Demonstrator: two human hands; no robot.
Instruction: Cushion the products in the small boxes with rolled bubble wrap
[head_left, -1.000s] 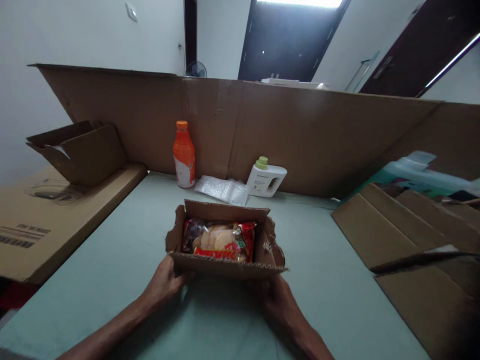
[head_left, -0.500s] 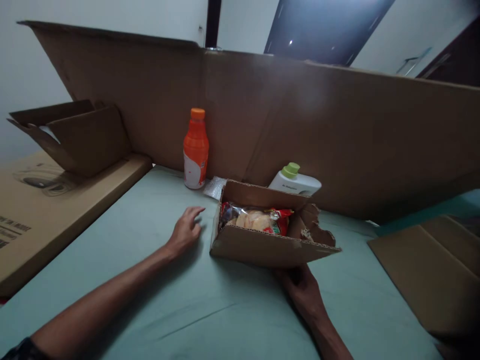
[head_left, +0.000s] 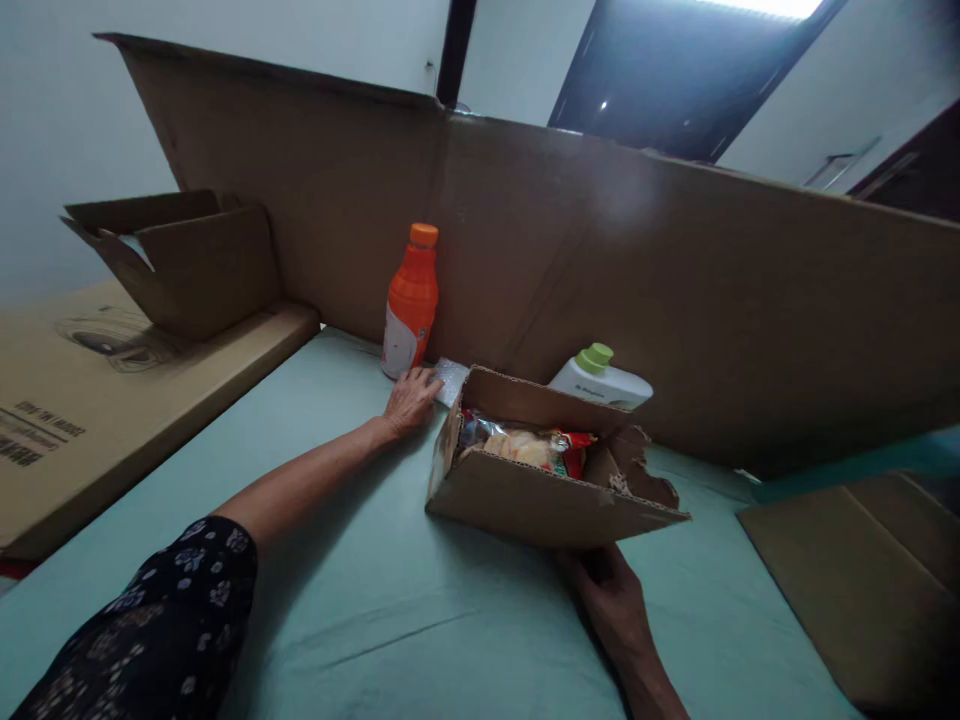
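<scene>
My left hand (head_left: 412, 400) reaches forward over the cloth, fingers stretched out, with its fingertips at the left edge of a small bubble-wrap packet (head_left: 452, 380). Just behind that hand stands an orange bottle (head_left: 412, 300) with an orange cap. My right hand (head_left: 611, 595) grips the lower front of an open cardboard box (head_left: 555, 505); its fingertips are hidden beneath the box. Inside the box lies a clear-and-red snack packet (head_left: 525, 448) with pale round pieces. A white bottle (head_left: 604, 383) with a green cap leans behind the box, partly hidden by it.
A tall cardboard panel (head_left: 360, 200) closes off the back. At the left, an open cardboard carton (head_left: 214, 270) stands on a large flat printed box (head_left: 150, 400). Another cardboard piece (head_left: 840, 570) lies at the right on the pale green cloth (head_left: 375, 620).
My left hand has moved forward from beside the box to the bubble-wrap packet. The right hand stays at the box. The whole view has shifted slightly.
</scene>
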